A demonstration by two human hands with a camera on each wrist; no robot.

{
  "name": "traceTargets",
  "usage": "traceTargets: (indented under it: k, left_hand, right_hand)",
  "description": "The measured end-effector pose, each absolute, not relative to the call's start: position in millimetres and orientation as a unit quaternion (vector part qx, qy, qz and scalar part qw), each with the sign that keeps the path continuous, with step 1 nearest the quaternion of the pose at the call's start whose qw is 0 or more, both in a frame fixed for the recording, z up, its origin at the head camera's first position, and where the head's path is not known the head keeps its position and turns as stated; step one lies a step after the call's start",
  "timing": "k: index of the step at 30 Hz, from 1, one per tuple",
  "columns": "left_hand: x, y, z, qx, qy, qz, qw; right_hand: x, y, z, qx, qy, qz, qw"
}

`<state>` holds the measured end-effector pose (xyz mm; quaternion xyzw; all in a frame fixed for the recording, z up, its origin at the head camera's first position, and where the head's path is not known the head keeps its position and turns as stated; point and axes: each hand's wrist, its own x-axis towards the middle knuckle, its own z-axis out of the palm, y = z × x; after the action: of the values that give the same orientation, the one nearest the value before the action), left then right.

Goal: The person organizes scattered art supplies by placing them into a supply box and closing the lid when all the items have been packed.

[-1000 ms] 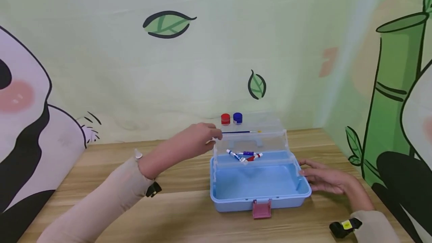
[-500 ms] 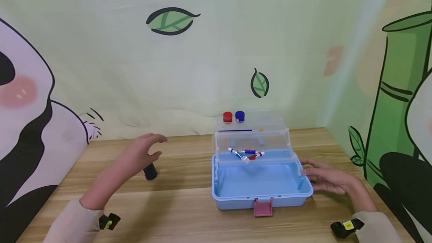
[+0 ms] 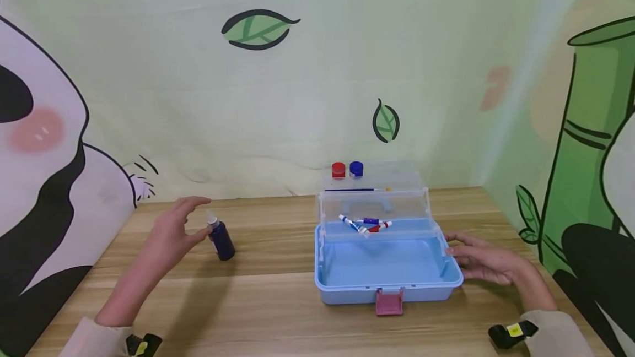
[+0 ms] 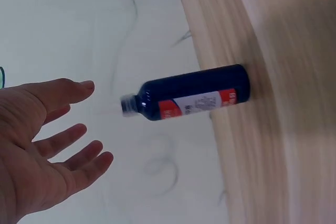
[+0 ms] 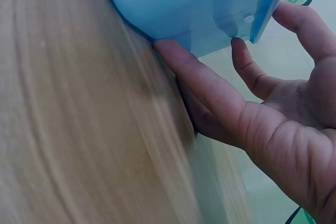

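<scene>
A dark blue bottle [image 3: 223, 240] with a pale nozzle and a red-and-white label stands on the table at left. My left hand [image 3: 171, 233] is beside its top, thumb and fingers spread apart around air; the left wrist view shows a gap between this hand [image 4: 58, 140] and the bottle's neck [image 4: 129, 105]. To the right sits a light blue box [image 3: 392, 293] with a clear lid raised at its back. My right hand [image 3: 488, 260] rests against the box's right side, fingertips touching its rim and lower wall in the right wrist view.
A clear tray at the back of the box holds paint tubes [image 3: 353, 223]. Behind them show a thin paintbrush [image 3: 349, 189], a red jar [image 3: 338, 170] and a blue jar [image 3: 356, 169]. A pink latch [image 3: 389, 303] hangs at the box's front. A printed cloth backs the wooden table [image 3: 268, 313].
My left hand has moved left from beside the box's clear lid to the dark blue bottle, then slightly back from it, uncovering the bottle. My right hand stays at the box.
</scene>
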<state>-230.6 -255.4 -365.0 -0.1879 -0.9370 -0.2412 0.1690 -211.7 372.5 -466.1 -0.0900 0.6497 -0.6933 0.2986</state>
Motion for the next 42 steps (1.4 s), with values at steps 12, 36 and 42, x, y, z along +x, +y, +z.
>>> traceTargets:
  k: [12,36,42]
  left_hand:
    - [-252.9,-265.2,-410.6,-0.123,-0.921,-0.363,0.065]
    - [-261.6,-265.1,-441.8,-0.046,-0.872,-0.487,-0.019]
    - [-262.7,-263.1,-442.3,-0.04,-0.873,-0.486,-0.026]
  right_hand:
    - [-211.4,373.9,-468.5,-0.093,0.651,-0.694,0.292]
    - [-209.6,373.7,-468.6,-0.092,0.64,-0.702,0.298]
    - [-210.1,372.5,-466.1,-0.088,0.643,-0.7,0.297]
